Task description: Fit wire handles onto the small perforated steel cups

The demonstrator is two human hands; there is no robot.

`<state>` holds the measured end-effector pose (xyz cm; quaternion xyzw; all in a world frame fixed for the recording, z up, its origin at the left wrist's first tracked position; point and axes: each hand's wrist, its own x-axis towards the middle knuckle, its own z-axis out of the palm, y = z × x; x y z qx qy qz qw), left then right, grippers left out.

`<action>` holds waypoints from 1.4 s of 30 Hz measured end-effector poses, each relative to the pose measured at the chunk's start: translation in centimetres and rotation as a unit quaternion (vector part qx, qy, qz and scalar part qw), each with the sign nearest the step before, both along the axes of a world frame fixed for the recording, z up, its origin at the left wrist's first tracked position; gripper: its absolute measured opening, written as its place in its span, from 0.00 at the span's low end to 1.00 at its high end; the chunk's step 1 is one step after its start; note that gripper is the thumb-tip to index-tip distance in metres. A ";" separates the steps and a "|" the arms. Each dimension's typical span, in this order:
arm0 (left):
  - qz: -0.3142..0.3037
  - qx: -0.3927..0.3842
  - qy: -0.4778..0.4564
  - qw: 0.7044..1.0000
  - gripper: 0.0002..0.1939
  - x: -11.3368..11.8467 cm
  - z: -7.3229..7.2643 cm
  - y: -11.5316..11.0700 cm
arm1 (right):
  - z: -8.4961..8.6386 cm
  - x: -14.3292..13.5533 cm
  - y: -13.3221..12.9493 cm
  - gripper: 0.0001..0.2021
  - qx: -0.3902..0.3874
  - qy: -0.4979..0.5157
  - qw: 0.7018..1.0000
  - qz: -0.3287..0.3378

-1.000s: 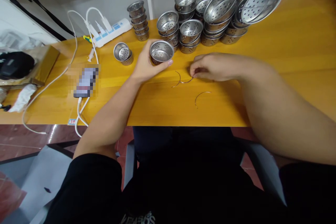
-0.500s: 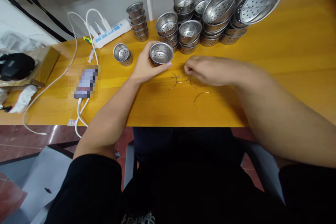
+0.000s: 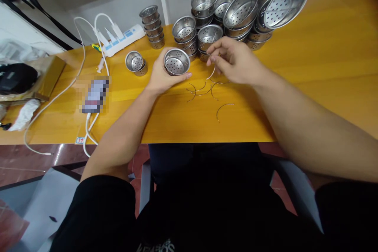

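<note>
My left hand [image 3: 161,74] is closed around a round perforated metal cup [image 3: 177,62], its open top tilted toward me. To the right of it, my right hand [image 3: 232,61] pinches a thin curved wire [image 3: 212,73] between thumb and fingers, lifted just off the table. Several more curved wires [image 3: 200,94] lie loosely on the wood below the hands, and a single wire arc [image 3: 219,111] rests apart, closer to the table's front edge. Directly behind my right hand stands a stack of perforated cups [image 3: 210,36], partly hidden by its fingers.
More perforated cups [image 3: 240,10] are stacked at the back right. A narrow stack of small cups [image 3: 152,27] and a pair of small cups [image 3: 135,62] stand left of centre. Farther left are a white power strip [image 3: 125,39] with cables and a phone [image 3: 96,95] on the yellow table [image 3: 177,126].
My right hand has risen from the wires on the table with one wire in its fingers. The cup in my left hand has tipped slightly more toward me.
</note>
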<state>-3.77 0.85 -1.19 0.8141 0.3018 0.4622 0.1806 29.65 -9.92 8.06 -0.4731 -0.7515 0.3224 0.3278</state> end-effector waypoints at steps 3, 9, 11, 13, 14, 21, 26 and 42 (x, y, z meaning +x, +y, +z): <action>-0.019 0.017 -0.017 1.000 0.60 0.4 -0.6 0.6 | -0.4 0.0 0.4 0.32 -0.011 0.026 1.000 0.000; -0.010 -0.007 -0.016 1.000 0.56 1.3 0.7 -0.9 | -0.2 0.3 0.6 0.30 0.010 0.023 0.999 -0.022; 0.002 -0.007 -0.017 1.000 0.57 1.4 1.1 -1.4 | 0.0 0.4 0.5 0.29 0.015 0.011 0.999 -0.035; 0.006 0.010 -0.013 1.000 0.56 1.4 1.1 -1.5 | 0.1 0.3 0.5 0.27 0.031 -0.004 0.999 -0.040; 0.004 0.017 -0.014 1.000 0.55 1.5 1.0 -1.4 | 0.1 0.3 0.5 0.27 0.041 -0.012 0.998 -0.040; -0.003 -0.015 0.001 1.000 0.60 1.5 0.0 -0.4 | -0.1 -1.2 -0.3 0.35 0.015 0.009 1.000 -0.025; -0.030 0.019 0.005 0.999 0.62 1.5 -1.4 1.1 | 0.8 -1.8 -1.0 0.30 -0.005 0.041 0.998 -0.038; -0.039 -0.007 -0.005 0.999 0.56 3.4 -1.9 -0.2 | 1.6 -2.8 -1.7 0.30 0.043 0.009 0.997 -0.062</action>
